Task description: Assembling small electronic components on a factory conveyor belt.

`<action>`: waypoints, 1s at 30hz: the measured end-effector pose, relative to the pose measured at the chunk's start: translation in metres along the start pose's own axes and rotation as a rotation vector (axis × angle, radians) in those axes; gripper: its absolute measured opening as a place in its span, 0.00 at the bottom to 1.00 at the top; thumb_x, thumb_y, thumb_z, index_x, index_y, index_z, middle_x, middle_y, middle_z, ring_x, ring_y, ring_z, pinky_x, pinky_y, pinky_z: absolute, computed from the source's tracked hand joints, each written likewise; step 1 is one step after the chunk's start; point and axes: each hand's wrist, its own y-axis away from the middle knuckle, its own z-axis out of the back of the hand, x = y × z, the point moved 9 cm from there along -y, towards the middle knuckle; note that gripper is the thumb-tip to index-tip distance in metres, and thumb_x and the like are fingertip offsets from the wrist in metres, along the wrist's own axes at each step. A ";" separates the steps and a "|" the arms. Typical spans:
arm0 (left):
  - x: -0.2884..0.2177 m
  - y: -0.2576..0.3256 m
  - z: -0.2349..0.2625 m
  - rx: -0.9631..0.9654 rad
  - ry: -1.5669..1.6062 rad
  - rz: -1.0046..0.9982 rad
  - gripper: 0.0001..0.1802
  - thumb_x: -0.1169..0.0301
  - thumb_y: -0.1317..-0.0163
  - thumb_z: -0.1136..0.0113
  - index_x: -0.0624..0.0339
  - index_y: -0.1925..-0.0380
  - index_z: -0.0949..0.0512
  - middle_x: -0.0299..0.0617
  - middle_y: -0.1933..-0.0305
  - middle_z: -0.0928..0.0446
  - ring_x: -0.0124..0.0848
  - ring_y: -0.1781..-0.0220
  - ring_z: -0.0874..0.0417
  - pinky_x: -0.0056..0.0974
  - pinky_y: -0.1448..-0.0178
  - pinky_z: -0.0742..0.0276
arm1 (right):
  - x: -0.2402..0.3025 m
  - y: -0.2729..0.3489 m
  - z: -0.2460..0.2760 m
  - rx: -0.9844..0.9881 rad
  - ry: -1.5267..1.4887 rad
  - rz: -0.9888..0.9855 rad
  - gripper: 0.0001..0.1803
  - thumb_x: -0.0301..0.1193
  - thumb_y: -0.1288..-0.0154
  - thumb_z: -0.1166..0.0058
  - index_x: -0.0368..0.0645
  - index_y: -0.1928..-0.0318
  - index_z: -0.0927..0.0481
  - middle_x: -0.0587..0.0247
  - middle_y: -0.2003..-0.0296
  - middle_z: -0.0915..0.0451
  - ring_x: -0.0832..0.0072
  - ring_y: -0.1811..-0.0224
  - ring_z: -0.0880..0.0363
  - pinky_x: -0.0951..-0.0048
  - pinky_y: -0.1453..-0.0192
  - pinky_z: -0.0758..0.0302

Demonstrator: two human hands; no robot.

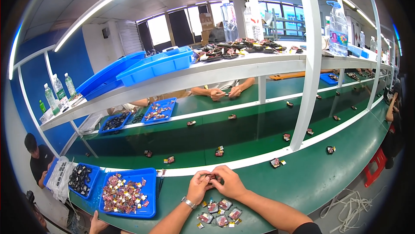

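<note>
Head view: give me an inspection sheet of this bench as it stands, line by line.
Surface: green bench with white dividing strips, running beside a green conveyor lane.
Job's things: small dark part pinched between both hands; cluster of small packets lies just below the wrists.
Clutter: blue tray of mixed red and white pieces; blue tray of black parts; stray parts along the lane.
Hands: left hand and right hand meet on the part; watch on the left wrist.
Cables: white cord coiled on the floor.
Surroundings: overhead shelf with blue bins and bottles; other people at work opposite and alongside.
</note>
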 end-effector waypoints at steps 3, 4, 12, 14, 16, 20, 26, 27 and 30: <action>0.003 -0.001 0.000 -0.015 -0.120 -0.011 0.11 0.76 0.30 0.52 0.62 0.49 0.31 0.44 0.51 0.22 0.32 0.51 0.18 0.36 0.51 0.18 | -0.030 0.009 -0.006 -0.020 -0.236 -0.312 0.11 0.25 0.43 0.41 0.38 0.58 0.22 0.56 0.59 0.22 0.66 0.65 0.19 0.69 0.60 0.20; 0.004 -0.001 -0.002 -0.014 -0.120 -0.011 0.11 0.76 0.30 0.52 0.62 0.49 0.31 0.44 0.51 0.22 0.32 0.51 0.18 0.36 0.51 0.18 | -0.034 0.010 -0.008 -0.003 -0.211 -0.327 0.11 0.25 0.43 0.41 0.38 0.58 0.22 0.56 0.61 0.21 0.67 0.67 0.19 0.70 0.61 0.20; 0.000 0.001 -0.008 0.011 -0.230 -0.046 0.11 0.78 0.30 0.52 0.63 0.49 0.32 0.43 0.51 0.22 0.30 0.50 0.19 0.33 0.51 0.19 | -0.040 0.010 -0.008 0.034 -0.212 -0.377 0.12 0.25 0.44 0.40 0.38 0.58 0.21 0.57 0.65 0.20 0.69 0.68 0.18 0.71 0.61 0.20; 0.002 0.000 -0.004 0.013 -0.262 -0.067 0.11 0.78 0.31 0.52 0.63 0.49 0.32 0.43 0.51 0.22 0.29 0.50 0.20 0.32 0.51 0.19 | -0.038 0.008 -0.008 0.047 -0.204 -0.370 0.12 0.24 0.45 0.40 0.38 0.58 0.21 0.57 0.65 0.20 0.70 0.68 0.19 0.71 0.61 0.20; 0.001 0.000 -0.004 0.018 -0.294 -0.088 0.11 0.78 0.31 0.51 0.64 0.49 0.31 0.43 0.51 0.22 0.28 0.51 0.20 0.32 0.51 0.19 | -0.034 0.007 -0.008 0.056 -0.195 -0.358 0.12 0.24 0.44 0.40 0.38 0.58 0.21 0.57 0.65 0.20 0.70 0.68 0.19 0.71 0.61 0.20; -0.001 0.001 -0.005 0.030 -0.287 -0.078 0.12 0.78 0.31 0.51 0.64 0.49 0.31 0.43 0.50 0.22 0.27 0.51 0.20 0.32 0.50 0.20 | -0.033 0.008 -0.007 0.052 -0.178 -0.323 0.12 0.24 0.44 0.40 0.38 0.58 0.21 0.57 0.64 0.21 0.70 0.67 0.18 0.71 0.60 0.20; -0.003 0.002 -0.008 0.007 -0.290 -0.081 0.14 0.80 0.32 0.53 0.66 0.47 0.29 0.44 0.50 0.22 0.29 0.50 0.19 0.34 0.49 0.18 | -0.027 0.008 -0.002 0.039 -0.150 -0.335 0.11 0.24 0.45 0.40 0.38 0.60 0.21 0.57 0.64 0.21 0.68 0.66 0.18 0.70 0.60 0.19; -0.004 0.001 -0.007 -0.004 -0.330 -0.099 0.14 0.80 0.32 0.54 0.67 0.47 0.29 0.45 0.49 0.22 0.30 0.50 0.19 0.34 0.49 0.18 | -0.028 0.008 -0.002 0.038 -0.149 -0.336 0.11 0.24 0.45 0.40 0.38 0.60 0.21 0.57 0.64 0.21 0.68 0.66 0.18 0.70 0.60 0.19; -0.005 0.002 -0.006 -0.029 -0.456 -0.109 0.15 0.80 0.32 0.53 0.69 0.46 0.29 0.46 0.48 0.22 0.30 0.51 0.19 0.34 0.51 0.17 | -0.026 0.010 -0.004 0.024 -0.146 -0.295 0.10 0.24 0.45 0.40 0.38 0.61 0.21 0.57 0.64 0.21 0.67 0.66 0.17 0.69 0.60 0.19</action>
